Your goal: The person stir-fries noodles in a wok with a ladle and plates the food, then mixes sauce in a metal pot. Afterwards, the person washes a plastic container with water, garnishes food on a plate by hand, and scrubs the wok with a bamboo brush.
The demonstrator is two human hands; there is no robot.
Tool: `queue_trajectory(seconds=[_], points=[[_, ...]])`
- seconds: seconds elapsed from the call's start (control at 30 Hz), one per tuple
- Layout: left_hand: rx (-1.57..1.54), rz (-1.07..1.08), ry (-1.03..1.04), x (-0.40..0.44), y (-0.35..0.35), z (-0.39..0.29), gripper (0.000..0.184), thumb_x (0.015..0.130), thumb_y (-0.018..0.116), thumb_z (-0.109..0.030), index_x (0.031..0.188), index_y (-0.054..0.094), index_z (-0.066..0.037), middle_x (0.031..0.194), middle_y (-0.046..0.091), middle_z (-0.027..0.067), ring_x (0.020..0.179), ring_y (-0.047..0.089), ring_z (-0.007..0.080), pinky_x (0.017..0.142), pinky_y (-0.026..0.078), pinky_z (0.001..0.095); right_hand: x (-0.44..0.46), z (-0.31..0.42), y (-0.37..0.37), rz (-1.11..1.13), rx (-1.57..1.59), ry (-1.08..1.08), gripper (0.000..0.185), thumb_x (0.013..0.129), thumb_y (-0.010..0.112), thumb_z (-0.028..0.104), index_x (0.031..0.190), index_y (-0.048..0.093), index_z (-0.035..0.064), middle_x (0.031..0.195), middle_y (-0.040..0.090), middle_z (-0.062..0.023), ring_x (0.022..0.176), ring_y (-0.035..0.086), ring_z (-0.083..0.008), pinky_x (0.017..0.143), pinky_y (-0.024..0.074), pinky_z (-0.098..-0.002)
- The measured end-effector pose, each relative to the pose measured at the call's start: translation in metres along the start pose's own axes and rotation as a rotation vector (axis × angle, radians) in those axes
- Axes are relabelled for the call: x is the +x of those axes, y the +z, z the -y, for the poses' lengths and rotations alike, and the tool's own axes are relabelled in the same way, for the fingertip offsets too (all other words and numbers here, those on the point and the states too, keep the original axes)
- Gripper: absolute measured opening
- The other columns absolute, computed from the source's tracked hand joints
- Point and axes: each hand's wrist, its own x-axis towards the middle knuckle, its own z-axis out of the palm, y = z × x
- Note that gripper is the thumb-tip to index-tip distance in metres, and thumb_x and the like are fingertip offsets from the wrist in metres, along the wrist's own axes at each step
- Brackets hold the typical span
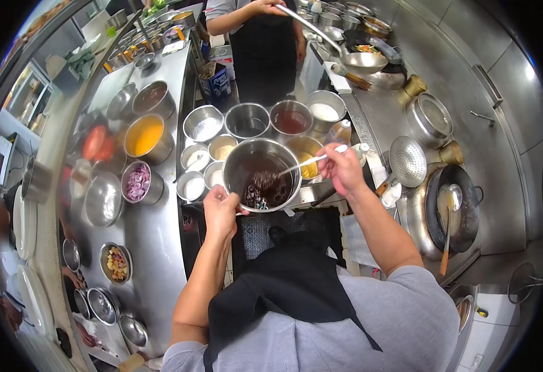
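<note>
A deep steel pot (229,168) of dark brown liquid is tilted towards me in front of my body. The fingers of my left hand (220,214) are closed on its near left side. My right hand (341,168) grips the light handle of a whisk (291,168) that slants down into the pot. Its wire head sits in the dark liquid (280,195), partly hidden and blurred. Just behind the pot are a container of yellow sauce (305,149) and several small tubs of white and cream contents, such as a white tub (191,186).
To the left, a steel counter (153,229) holds a pot of orange liquid (144,136) and chopped red onion (137,183). On the right are a wok (463,211) with a ladle (453,198) and a perforated skimmer (408,160). Opposite stands a person in a black apron (262,56), holding a long ladle (311,26).
</note>
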Motion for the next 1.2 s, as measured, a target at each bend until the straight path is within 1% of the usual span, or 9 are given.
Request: queue_trajectory(seconds=[0.27, 0.53, 0.6, 0.67, 0.8, 0.83, 0.93, 1.03, 1.2], points=[[-0.042, 0.129, 0.033, 0.046, 0.077, -0.002, 0.017, 0.078, 0.054, 0.004, 0.071, 0.041, -0.005, 0.064, 0.049, 0.0069, 0.043, 0.053, 0.0178, 0.043, 0.052, 0.0305, 0.015, 0.052, -0.039, -0.130, 0.019, -0.257, 0.021, 0.094, 0.052, 0.018, 0.090, 0.063, 0.0012, 0.068, 0.064, -0.0070, 0.051, 0.057, -0.0114, 0.047, 0.0444, -0.0228], [-0.034, 0.172, -0.019, 0.057, 0.105, 0.012, 0.015, 0.079, 0.054, 0.004, 0.072, 0.043, -0.004, 0.065, 0.051, 0.0075, 0.045, 0.054, 0.0171, 0.045, 0.053, 0.0302, 0.014, 0.064, -0.066, -0.166, 0.012, -0.292, 0.022, 0.095, 0.053, 0.019, 0.088, 0.063, 0.0007, 0.068, 0.063, -0.0075, 0.052, 0.058, -0.0121, 0.048, 0.0460, -0.0226], [0.034, 0.108, -0.031, 0.053, 0.098, 0.013, 0.016, 0.078, 0.054, 0.005, 0.072, 0.043, -0.005, 0.067, 0.053, 0.0077, 0.045, 0.054, 0.0170, 0.045, 0.053, 0.0298, 0.014, 0.064, -0.061, -0.098, -0.119, -0.227, 0.021, 0.095, 0.054, 0.018, 0.090, 0.064, 0.0000, 0.069, 0.064, -0.0075, 0.054, 0.058, -0.0110, 0.050, 0.0465, -0.0220], [-0.104, 0.098, -0.029, 0.054, 0.079, 0.025, 0.015, 0.076, 0.053, 0.007, 0.072, 0.045, -0.005, 0.069, 0.055, 0.0085, 0.047, 0.054, 0.0164, 0.043, 0.052, 0.0288, 0.017, 0.059, -0.051, -0.034, -0.242, -0.204, 0.020, 0.095, 0.056, 0.018, 0.094, 0.065, 0.0000, 0.070, 0.064, -0.0067, 0.054, 0.057, -0.0102, 0.052, 0.0476, -0.0224], [-0.070, -0.049, 0.000, 0.020, 0.036, 0.014, 0.013, 0.076, 0.051, 0.009, 0.075, 0.047, -0.004, 0.071, 0.058, 0.0098, 0.049, 0.056, 0.0166, 0.043, 0.051, 0.0279, 0.027, 0.058, -0.004, 0.370, -0.615, -0.148, 0.019, 0.093, 0.057, 0.015, 0.096, 0.068, 0.0004, 0.078, 0.068, -0.0073, 0.065, 0.061, -0.0096, 0.061, 0.0504, -0.0244], [-0.044, -0.080, 0.038, 0.008, 0.026, 0.008, 0.013, 0.076, 0.051, 0.009, 0.077, 0.048, -0.003, 0.071, 0.059, 0.0101, 0.049, 0.056, 0.0166, 0.043, 0.049, 0.0276, 0.035, 0.052, 0.007, 0.487, -0.756, -0.325, 0.015, 0.093, 0.055, 0.005, 0.098, 0.067, -0.0016, 0.077, 0.066, -0.0048, 0.070, 0.062, -0.0090, 0.064, 0.0518, -0.0242], [-0.157, -0.212, 0.061, -0.024, -0.021, 0.011, 0.012, 0.077, 0.050, 0.009, 0.079, 0.048, -0.003, 0.072, 0.059, 0.0100, 0.050, 0.057, 0.0172, 0.043, 0.048, 0.0288, 0.048, 0.040, 0.056, 0.743, -0.820, -0.558, 0.014, 0.090, 0.059, 0.009, 0.098, 0.067, 0.0001, 0.086, 0.068, -0.0107, 0.074, 0.067, -0.0188, 0.066, 0.0518, -0.0305], [-0.209, -0.450, 0.188, -0.062, -0.052, 0.014, 0.013, 0.078, 0.048, 0.008, 0.079, 0.045, -0.005, 0.072, 0.059, 0.0099, 0.051, 0.057, 0.0168, 0.044, 0.048, 0.0279, 0.053, 0.024, 0.109, 1.023, -0.803, -0.612, 0.022, 0.088, 0.063, 0.017, 0.104, 0.064, 0.0008, 0.091, 0.067, -0.0151, 0.081, 0.066, -0.0315, 0.073, 0.0519, -0.0377], [-0.268, -0.824, 0.343, -0.149, -0.107, 0.021, 0.012, 0.081, 0.050, 0.005, 0.081, 0.046, -0.006, 0.071, 0.058, 0.0078, 0.051, 0.055, 0.0147, 0.045, 0.048, 0.0272, 0.033, -0.032, 0.197, 1.410, -0.618, -0.648, 0.050, 0.085, 0.068, 0.019, 0.132, 0.051, 0.0097, 0.112, 0.062, -0.0157, 0.086, 0.064, -0.0267, 0.077, 0.0509, -0.0373]])
